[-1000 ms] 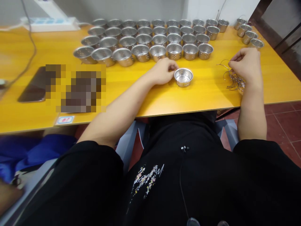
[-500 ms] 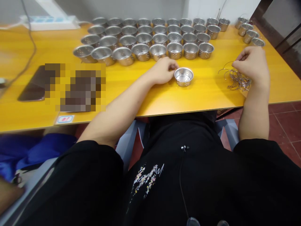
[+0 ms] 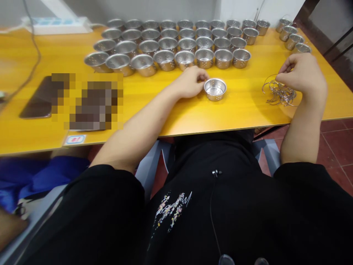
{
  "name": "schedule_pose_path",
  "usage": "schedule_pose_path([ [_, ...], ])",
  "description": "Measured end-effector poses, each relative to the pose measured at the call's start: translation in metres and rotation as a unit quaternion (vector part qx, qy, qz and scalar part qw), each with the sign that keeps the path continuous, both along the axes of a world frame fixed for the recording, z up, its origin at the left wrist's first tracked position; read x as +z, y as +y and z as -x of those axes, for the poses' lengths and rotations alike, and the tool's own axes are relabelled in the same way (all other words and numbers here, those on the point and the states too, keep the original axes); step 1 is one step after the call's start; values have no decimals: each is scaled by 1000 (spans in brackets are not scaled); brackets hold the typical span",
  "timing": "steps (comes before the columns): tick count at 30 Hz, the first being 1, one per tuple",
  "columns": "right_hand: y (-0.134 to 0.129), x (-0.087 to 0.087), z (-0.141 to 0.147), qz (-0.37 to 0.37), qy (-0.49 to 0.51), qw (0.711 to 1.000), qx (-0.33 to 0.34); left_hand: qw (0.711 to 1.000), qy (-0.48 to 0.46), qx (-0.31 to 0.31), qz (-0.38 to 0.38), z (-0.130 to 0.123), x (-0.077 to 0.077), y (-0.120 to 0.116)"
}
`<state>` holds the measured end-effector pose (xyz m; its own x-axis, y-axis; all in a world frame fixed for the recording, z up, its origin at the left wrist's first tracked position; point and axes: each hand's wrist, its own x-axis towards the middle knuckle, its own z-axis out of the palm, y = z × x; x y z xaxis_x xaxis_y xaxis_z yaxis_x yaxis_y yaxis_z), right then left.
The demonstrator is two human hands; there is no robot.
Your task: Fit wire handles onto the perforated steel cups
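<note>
On the yellow wood-grained table (image 3: 242, 110), the right hand (image 3: 303, 73) pinches a thin silvery wire (image 3: 267, 77) at a tangled pile (image 3: 281, 95), seemingly singling it out; the next move calls for untangling. The left hand (image 3: 191, 82) curls at a round perforated steel cup (image 3: 215, 95), grip unclear; similar cups (image 3: 223, 62) stand beyond.

Cup (image 3: 215, 95): shiny mtl; tbl (image 3: 242, 106) glossy.
</note>
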<state>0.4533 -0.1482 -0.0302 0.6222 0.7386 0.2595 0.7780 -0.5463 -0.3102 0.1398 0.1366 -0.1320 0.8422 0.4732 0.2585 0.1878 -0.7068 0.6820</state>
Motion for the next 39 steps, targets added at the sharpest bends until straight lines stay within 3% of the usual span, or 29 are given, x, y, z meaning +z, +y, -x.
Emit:
schedule_pose_path([
  [7,-15,6,-9,-12,24,999,21,1000,5,-1,-18,0,0,0],
  [15,-29,10,-20,9,9,999,-29,1000,9,1,-15,0,0,-1],
  [21,-23,8,-10,-97,-4,995,19,1000,11,-4,-16,1,0,1],
  [25,-8,8,8,-137,-10,989,50,1000,9,-2,-6,2,-1,1],
  [30,27,14,34,-207,58,967,139,1000,14,-5,-6,3,6,-3],
  [36,85,46,76,-142,39,949,281,1000,7,-12,21,5,14,-5],
  [39,108,46,84,-153,92,931,317,999,-1,-5,46,4,15,-7],
])
